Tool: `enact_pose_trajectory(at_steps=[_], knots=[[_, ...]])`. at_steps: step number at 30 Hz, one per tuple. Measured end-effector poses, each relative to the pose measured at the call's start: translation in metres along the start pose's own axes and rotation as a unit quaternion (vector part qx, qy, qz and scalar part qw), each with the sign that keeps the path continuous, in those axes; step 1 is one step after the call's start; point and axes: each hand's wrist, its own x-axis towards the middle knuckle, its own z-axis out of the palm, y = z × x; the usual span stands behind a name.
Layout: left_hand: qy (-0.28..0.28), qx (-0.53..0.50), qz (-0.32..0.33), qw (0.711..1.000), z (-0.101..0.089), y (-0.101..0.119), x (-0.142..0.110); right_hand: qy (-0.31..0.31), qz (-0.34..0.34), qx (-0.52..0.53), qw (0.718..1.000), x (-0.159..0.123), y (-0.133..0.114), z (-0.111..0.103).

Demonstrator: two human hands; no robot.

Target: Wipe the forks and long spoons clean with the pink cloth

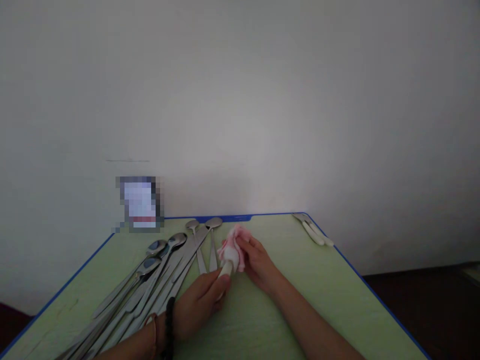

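Observation:
My left hand (204, 300) is closed around the pale handle of a utensil (225, 272) that points away from me. A pink and white cloth (236, 245) covers the utensil's far end, so its kind is hidden. Pinched in my right hand (257, 257), the cloth is wrapped about that end. Both hands are close together above the middle of the table. To the left of my left hand lies a spread of metal cutlery, with spoons (178, 240) and several long flat handles or blades (183, 257).
Two pale-handled utensils (313, 232) with metal ends lie at the table's far right corner. A blurred-out device with a lit screen (140, 202) stands at the back left. The green table (333, 300) has a blue edge and meets a plain wall (240, 110).

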Motion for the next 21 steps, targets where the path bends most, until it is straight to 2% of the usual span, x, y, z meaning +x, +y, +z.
enact_pose_trajectory(at_steps=[3,10,15,21], knots=[[-0.001,-0.033,-0.023,0.999,-0.0002,0.0039,-0.0004,-0.033,0.018,0.023,0.999,-0.0023,-0.0033,-0.0027],[-0.041,0.065,0.035,0.996,-0.0043,0.0069,-0.0006,-0.033,0.026,0.022,0.999,-0.0018,-0.0025,-0.0031],[-0.045,0.049,0.058,0.996,-0.0040,0.0033,0.0004,-0.014,0.020,0.012,1.000,0.0000,0.0000,-0.0034],[-0.038,0.012,0.060,0.997,-0.0028,0.0001,0.0008,-0.019,0.016,0.011,1.000,0.0006,0.0015,-0.0045]])
